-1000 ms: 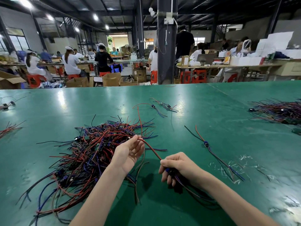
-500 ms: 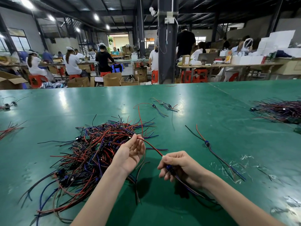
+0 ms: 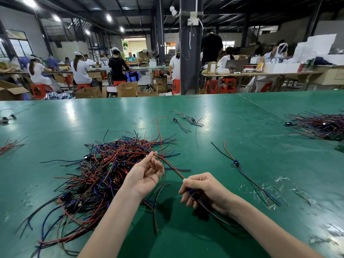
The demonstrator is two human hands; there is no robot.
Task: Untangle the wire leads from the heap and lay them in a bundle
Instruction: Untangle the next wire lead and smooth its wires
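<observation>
A tangled heap of red, black and blue wire leads lies on the green table, left of centre. My left hand is palm up at the heap's right edge and pinches a red and black lead at its fingertips. That lead runs down to my right hand, which grips a small bundle of leads with a blue connector; their tails trail under my right wrist.
One loose lead lies to the right of my hands. Two or three more lie beyond the heap. A sorted bundle lies at the far right edge, small wire groups at the far left. Bits of clear film lie near my right arm.
My left hand has slid slightly up along the red and black lead toward the heap. My right hand keeps its grip and has barely moved.
</observation>
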